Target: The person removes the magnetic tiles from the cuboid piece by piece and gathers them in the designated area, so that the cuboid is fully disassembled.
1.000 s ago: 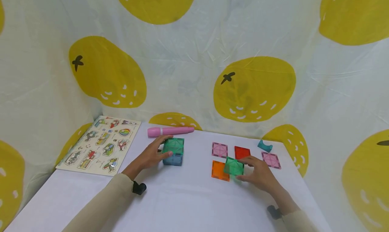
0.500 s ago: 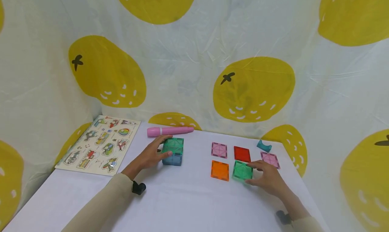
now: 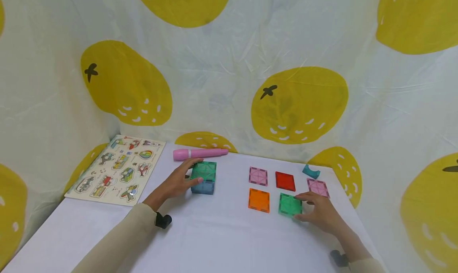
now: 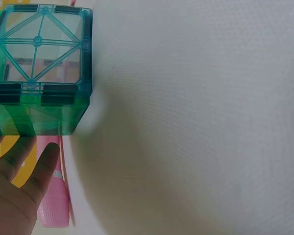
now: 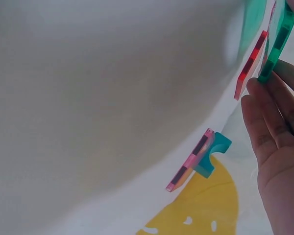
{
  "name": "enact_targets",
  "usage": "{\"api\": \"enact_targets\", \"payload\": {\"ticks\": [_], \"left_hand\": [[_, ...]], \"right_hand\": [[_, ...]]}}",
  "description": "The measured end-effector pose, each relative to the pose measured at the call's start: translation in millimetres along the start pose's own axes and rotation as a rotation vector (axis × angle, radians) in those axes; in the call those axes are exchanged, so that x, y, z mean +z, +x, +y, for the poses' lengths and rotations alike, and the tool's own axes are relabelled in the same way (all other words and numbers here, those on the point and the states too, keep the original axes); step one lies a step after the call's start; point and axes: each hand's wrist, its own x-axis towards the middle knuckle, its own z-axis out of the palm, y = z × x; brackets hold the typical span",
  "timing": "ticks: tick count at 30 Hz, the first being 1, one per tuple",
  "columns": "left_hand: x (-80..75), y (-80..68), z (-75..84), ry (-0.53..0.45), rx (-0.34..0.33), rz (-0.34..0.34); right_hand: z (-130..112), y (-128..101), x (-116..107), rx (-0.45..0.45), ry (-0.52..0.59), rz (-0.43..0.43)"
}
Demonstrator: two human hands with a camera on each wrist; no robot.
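Note:
My left hand (image 3: 179,181) holds a cube (image 3: 204,171) of see-through magnetic tiles, green on top and blue-teal at the front. The thumb lies at its near side, and the other fingers reach round the far side. In the left wrist view the cube (image 4: 39,46) shows a ribbed teal face, with fingertips at its green side. My right hand (image 3: 320,212) pinches a green magnetic tile (image 3: 288,204) by its right edge, low over the table, right of an orange tile (image 3: 259,200). The right wrist view shows this green tile (image 5: 280,41) edge-on between the fingers.
A red tile (image 3: 285,181) and a pink tile (image 3: 258,176) lie behind the orange one. Another pink tile (image 3: 317,187) and a teal arched block (image 3: 311,171) are at the far right. A pink tube (image 3: 200,153) lies at the back, a picture puzzle board (image 3: 114,199) at left.
My right hand has moved to the right with the green tile, from overlapping the orange tile to a spot beside it. The left hand and the cube have stayed put.

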Motion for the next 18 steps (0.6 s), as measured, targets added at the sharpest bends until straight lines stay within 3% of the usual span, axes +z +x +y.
{"api": "enact_targets", "payload": {"ticks": [10, 18], "left_hand": [[-0.4, -1.0, 3.0, 0.006, -0.014, -0.001], [-0.9, -2.0, 3.9, 0.004, 0.014, -0.001]], "right_hand": [[4.9, 2.8, 7.8, 0.022, 0.005, -0.034], [0.2, 3.3, 7.4, 0.049, -0.022, -0.046]]}}
